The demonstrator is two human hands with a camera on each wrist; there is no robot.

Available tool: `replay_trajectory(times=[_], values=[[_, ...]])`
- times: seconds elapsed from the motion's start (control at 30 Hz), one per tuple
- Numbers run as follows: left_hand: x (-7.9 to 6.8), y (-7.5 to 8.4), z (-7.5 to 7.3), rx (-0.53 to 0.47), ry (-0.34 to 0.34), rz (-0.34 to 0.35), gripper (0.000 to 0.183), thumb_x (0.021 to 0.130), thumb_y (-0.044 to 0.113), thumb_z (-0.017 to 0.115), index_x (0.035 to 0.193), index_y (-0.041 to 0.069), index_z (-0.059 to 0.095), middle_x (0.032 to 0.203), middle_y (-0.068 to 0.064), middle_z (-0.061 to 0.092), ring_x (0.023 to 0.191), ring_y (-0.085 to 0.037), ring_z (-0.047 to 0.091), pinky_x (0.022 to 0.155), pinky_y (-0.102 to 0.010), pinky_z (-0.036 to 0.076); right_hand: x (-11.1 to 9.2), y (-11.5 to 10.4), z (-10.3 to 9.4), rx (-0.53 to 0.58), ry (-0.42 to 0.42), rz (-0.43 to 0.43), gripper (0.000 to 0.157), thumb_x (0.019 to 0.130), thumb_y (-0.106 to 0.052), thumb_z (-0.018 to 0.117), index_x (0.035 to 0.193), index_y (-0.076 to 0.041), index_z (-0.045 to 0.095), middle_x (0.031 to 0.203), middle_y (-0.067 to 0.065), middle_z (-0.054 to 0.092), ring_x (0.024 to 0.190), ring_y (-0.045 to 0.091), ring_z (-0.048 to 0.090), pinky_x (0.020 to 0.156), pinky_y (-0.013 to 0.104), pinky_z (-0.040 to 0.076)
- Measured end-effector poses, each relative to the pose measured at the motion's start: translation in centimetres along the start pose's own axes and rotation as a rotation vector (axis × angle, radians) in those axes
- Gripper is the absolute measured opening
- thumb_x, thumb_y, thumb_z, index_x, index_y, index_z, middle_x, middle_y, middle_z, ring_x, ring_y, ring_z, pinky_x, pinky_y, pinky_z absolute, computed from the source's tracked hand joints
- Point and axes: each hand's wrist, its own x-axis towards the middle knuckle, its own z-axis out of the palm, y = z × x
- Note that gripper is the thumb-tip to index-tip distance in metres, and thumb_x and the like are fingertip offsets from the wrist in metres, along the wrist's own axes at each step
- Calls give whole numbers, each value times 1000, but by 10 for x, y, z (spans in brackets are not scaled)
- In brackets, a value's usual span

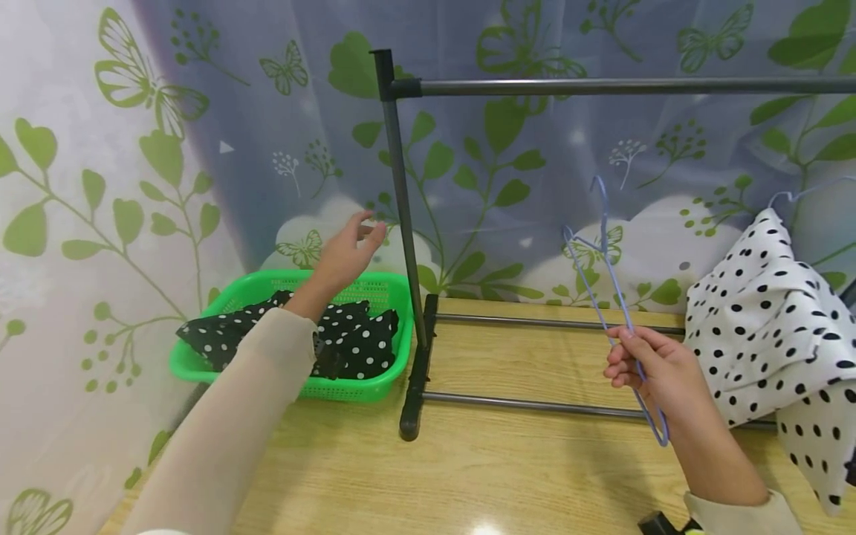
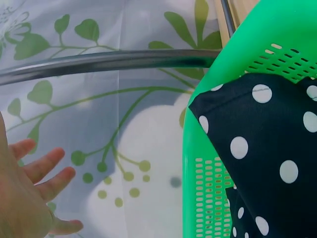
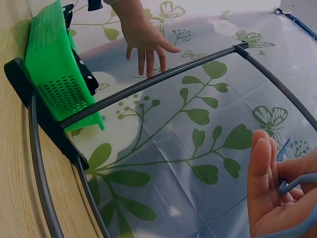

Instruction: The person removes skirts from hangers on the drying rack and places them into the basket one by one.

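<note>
My right hand (image 1: 658, 371) grips a thin blue clothes hanger (image 1: 611, 267) by its side, with the hook pointing up; the right wrist view shows the fingers curled round the wire. Nothing hangs on it. My left hand (image 1: 351, 249) is raised above the back of a green plastic basket (image 1: 384, 390), fingers spread and holding nothing. Inside the basket lies black cloth with white dots (image 1: 364, 345), partly covered by my left forearm in the head view. The left wrist view shows that cloth (image 2: 267, 129) close up, apart from the left hand (image 2: 29, 193).
A dark metal clothes rack (image 1: 401, 193) stands on the wood-patterned surface (image 1: 535, 468), its top bar running right. White cloth with black dots (image 1: 756, 319) hangs at the right on another hanger (image 1: 792, 195). Behind is a leaf-and-butterfly patterned curtain (image 1: 461, 44).
</note>
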Motion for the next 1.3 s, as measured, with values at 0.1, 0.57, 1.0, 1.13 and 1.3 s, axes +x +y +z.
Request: replay_trajectory(times=[0.1, 0.57, 1.0, 1.13, 1.3], values=[[3, 1, 4, 5, -19, 2, 77, 95, 67, 34, 154, 19, 24, 146, -12, 47, 137, -33, 38, 107, -57, 34, 0, 0, 1, -12, 6, 6, 18, 100, -22, 56, 97, -13, 72, 71, 1, 67, 61, 13, 67, 53, 23, 55], [17, 7, 17, -239, -122, -56, 72, 97, 58, 46, 154, 20, 25, 153, -10, 36, 142, -31, 30, 112, -55, 28, -1, -1, 5, -21, 23, 3, 18, 99, -22, 57, 96, -13, 72, 71, 1, 67, 61, 13, 67, 53, 24, 55], [26, 19, 35, -445, -189, 40, 68, 96, 33, 61, 154, 18, 27, 153, -16, 35, 142, -32, 30, 110, -58, 27, -2, -1, 9, -26, 3, -19, 18, 100, -20, 56, 97, -12, 72, 72, 1, 67, 61, 12, 67, 53, 23, 55], [30, 17, 43, -463, -181, 27, 67, 96, 31, 62, 153, 18, 29, 152, -14, 37, 141, -32, 33, 110, -54, 31, -4, -2, 12, -23, -8, -29, 19, 100, -20, 55, 98, -11, 72, 71, 1, 66, 60, 13, 67, 52, 23, 54], [32, 19, 48, -555, -176, 6, 63, 97, 26, 61, 152, 16, 31, 152, -15, 37, 140, -30, 35, 111, -52, 30, -5, -4, 16, -38, -41, -66, 20, 101, -18, 53, 98, -11, 72, 71, 1, 66, 60, 12, 67, 52, 23, 54]])
